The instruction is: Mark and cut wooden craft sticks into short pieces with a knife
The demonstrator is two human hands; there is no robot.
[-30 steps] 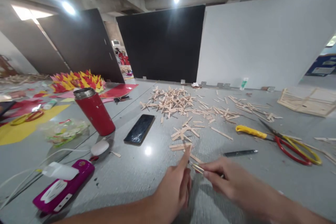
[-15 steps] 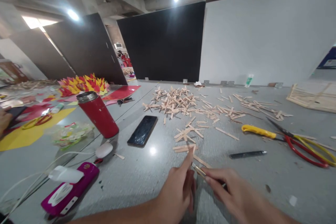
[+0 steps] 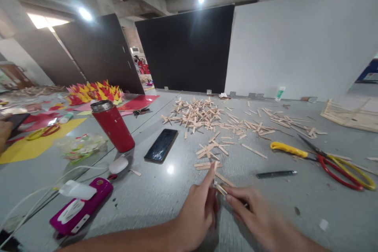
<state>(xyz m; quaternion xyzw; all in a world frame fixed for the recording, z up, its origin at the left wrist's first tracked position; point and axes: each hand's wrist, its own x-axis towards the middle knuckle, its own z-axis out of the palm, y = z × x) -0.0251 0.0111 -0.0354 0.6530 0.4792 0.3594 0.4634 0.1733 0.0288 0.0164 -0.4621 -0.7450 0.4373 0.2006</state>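
My left hand point(image 3: 201, 201) is closed with the index finger stretched along a short wooden stick point(image 3: 216, 165), whose pale tip shows at the fingertip; the rest is hidden. Closed around a slim tool with a shiny metal end point(image 3: 220, 189), my right hand point(image 3: 254, 208) brings it against the left fingers. It looks like a craft knife, but blur leaves this unsure. Just past the fingertips lie flat wooden sticks point(image 3: 202, 166), and another stick point(image 3: 225, 179) slants beside the tool. A larger heap of wooden sticks point(image 3: 197, 114) spreads farther back.
A black phone point(image 3: 161, 145), red flask point(image 3: 113, 126) and purple device point(image 3: 84, 206) with white cables stand left. On the right lie a pen point(image 3: 277, 174), a yellow-handled tool point(image 3: 289, 149) and scissors point(image 3: 339, 165). Another person's hand point(image 3: 4, 130) shows at the far left.
Both hands have shifted slightly left in view, still pressed close together, with the tool against the left fingers. The camera view has moved a little.
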